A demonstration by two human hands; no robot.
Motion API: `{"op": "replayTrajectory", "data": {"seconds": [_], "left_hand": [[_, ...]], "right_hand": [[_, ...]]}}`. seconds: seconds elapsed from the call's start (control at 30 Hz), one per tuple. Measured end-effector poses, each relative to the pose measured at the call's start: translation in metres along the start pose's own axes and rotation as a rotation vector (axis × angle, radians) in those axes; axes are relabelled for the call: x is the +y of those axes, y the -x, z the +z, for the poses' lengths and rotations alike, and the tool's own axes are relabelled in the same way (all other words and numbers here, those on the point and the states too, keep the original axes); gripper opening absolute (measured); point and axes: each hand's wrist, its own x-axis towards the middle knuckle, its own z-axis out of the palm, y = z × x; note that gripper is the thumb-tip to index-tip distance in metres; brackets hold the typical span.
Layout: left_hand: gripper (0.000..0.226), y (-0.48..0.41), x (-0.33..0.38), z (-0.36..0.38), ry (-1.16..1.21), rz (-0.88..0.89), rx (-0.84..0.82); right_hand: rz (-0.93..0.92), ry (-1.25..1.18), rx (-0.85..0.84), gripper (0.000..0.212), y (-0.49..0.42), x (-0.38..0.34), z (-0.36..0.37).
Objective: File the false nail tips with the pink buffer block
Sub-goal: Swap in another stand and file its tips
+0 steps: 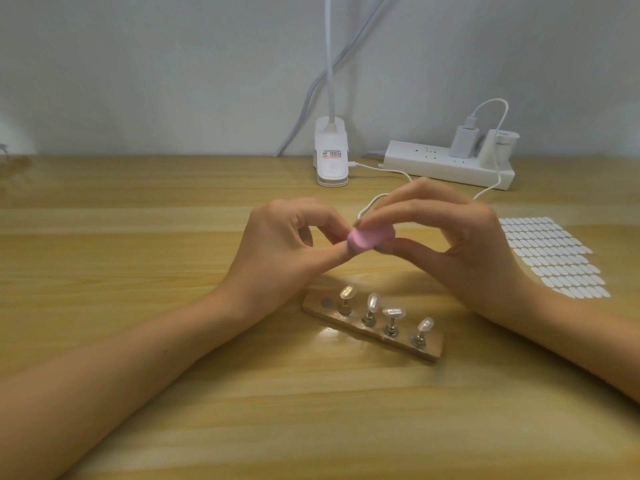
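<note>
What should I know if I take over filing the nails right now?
Right hand pinches the buffer above the table. Left hand pinches at its end; whether it holds a tip is hidden. Four tips sit on the stand; its left spot is empty. How many are filed cannot be told. Left to do: probably the rest.

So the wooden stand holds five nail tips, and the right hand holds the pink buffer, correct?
No: the head view shows four nail tips on the wooden stand; its left end spot is bare. The right hand does hold the pink buffer.
</note>
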Motion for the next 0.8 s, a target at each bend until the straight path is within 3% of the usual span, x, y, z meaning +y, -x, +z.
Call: {"op": "replayTrajectory", "data": {"seconds": [0.17, 0.3, 0.47, 0.8], "left_hand": [[0.014, -0.0005, 0.0000, 0.0007, -0.005, -0.016, 0.011], [0.016, -0.0002, 0.0039, 0.0011, 0.026, -0.021, -0.001], [0.014, -0.0004, 0.0029, 0.0015, 0.015, -0.040, -0.001], [0.020, -0.0015, 0.0034, -0.0001, 0.030, -0.076, -0.004]], "right_hand": [[0.019, -0.007, 0.057, 0.019, -0.0021, 0.0029, -0.0053], [-0.049, 0.021, -0.022, 0.017, -0.0004, -0.0022, 0.0024], [0.030, -0.034, 0.035, 0.019, -0.0011, 0.0023, -0.0039], [-0.041, 0.031, -0.018, 0.017, -0.0011, -0.0025, 0.0014]]}}
